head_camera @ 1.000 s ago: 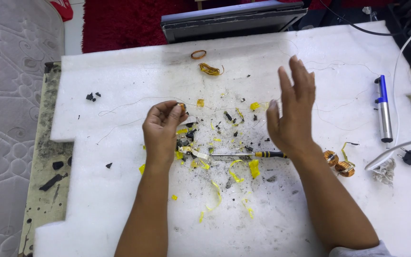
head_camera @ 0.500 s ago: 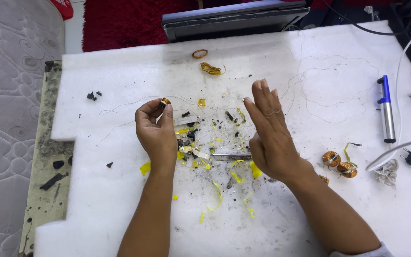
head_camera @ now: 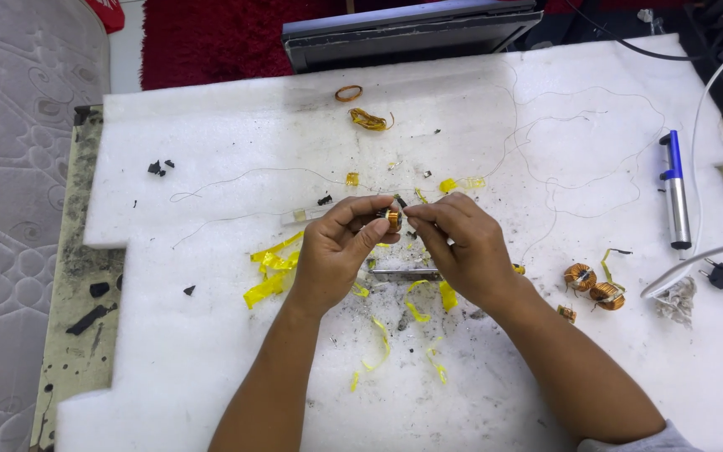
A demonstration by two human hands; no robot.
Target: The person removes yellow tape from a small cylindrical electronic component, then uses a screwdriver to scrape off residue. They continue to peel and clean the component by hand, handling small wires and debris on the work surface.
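White foam sheeting [head_camera: 211,360] covers the bench, soft and dimpled, strewn with curled yellow tape strips [head_camera: 271,269] and black crumbs. Above the middle of the sheet the left hand [head_camera: 334,251] pinches a small copper-wound coil [head_camera: 392,218] between thumb and fingertips; the right hand [head_camera: 462,247] meets it, fingertips closed on the coil's far side (a fine wire seems to trail off). Right of the coil lie two round copper coils [head_camera: 593,285] and a blue-tipped metal cylinder [head_camera: 675,197]
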